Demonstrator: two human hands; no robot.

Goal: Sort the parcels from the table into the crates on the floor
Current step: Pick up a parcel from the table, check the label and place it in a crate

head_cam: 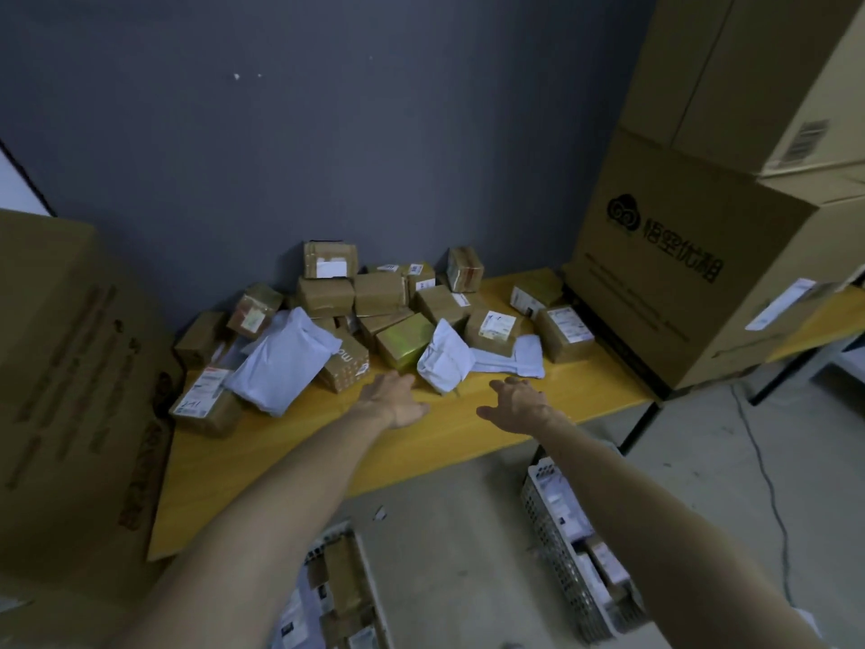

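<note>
Both arms reach over the bench's (421,442) front edge; left hand (395,399) and right hand (517,405) empty, fingers relaxed, near a white mailer bag (444,356).

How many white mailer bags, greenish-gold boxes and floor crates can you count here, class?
White mailer bags: 3
Greenish-gold box: 1
Floor crates: 2
Total: 6
</note>
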